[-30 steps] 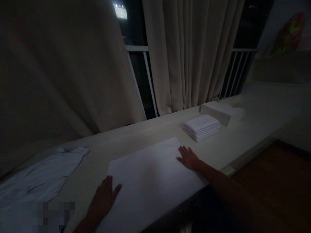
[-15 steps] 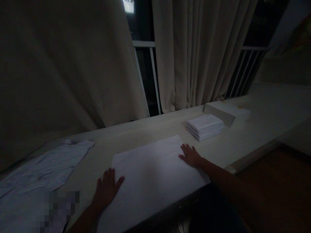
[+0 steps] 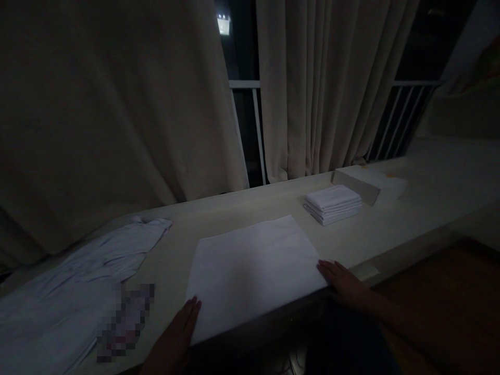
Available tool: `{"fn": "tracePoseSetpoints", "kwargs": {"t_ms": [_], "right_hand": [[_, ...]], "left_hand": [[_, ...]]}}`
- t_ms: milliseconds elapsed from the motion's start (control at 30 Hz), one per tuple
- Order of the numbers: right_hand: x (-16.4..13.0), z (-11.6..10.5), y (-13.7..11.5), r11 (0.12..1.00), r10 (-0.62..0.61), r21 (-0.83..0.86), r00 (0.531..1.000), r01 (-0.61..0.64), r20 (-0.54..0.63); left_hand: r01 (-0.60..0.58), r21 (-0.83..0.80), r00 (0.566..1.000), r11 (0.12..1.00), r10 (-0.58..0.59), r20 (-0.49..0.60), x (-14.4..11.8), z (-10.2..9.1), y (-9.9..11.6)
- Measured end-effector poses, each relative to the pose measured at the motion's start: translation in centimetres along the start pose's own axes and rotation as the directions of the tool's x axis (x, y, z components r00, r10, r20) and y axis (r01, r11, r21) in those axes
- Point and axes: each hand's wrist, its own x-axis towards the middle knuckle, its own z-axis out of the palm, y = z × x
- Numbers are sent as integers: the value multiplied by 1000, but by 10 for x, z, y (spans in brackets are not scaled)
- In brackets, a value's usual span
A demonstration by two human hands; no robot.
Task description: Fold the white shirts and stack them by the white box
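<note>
A white cloth [image 3: 253, 276] lies flat on the pale counter in front of me, its near side along the counter's front edge. My left hand [image 3: 175, 328] rests at the cloth's near left corner, fingers stretched out and close together. At the near right corner, my right hand [image 3: 346, 284] touches the cloth's edge with extended fingers. Both thumbs are hard to make out in the dim light. Beyond the right hand sits a neat stack of folded white cloths [image 3: 334, 204].
Loose, crumpled white fabric [image 3: 97, 260] covers the counter's left end, with a pixelated patch [image 3: 127, 323] beside it. A white box [image 3: 371, 183] stands behind the stack. Beige curtains [image 3: 304, 94] hang along the back, and the counter [image 3: 406, 221] runs on to the right.
My right hand has slid off the cloth's top toward its near right corner. My left hand has shifted down along the left edge, its fingers now closer together. The view has turned slightly left.
</note>
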Motion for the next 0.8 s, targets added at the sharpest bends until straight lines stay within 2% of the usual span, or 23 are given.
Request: {"fn": "tracePoseSetpoints", "kwargs": {"t_ms": [133, 333, 467, 567, 667, 800], "right_hand": [[5, 5, 2, 999, 48, 5, 997, -48, -61], [4, -6, -3, 998, 59, -1, 993, -59, -100], [-4, -13, -5, 992, 83, 104, 983, -67, -163], [-10, -22, -6, 977, 42, 213, 969, 11, -243], [-6, -42, -8, 935, 87, 354, 951, 26, -298], [14, -94, -11, 821, 269, 568, 919, -62, -288]], "left_hand": [[23, -55, 1000, 998, -23, 5, -3, -1, 2], [73, -213, 997, 974, -63, 52, -22, -6, -10], [110, -314, 994, 943, -97, 56, -30, 1, -20], [177, -380, 984, 908, -175, 40, -29, -4, -24], [251, -424, 967, 870, -249, 61, -13, -29, -24], [369, -446, 925, 816, -369, 91, 26, -90, -25]]}}
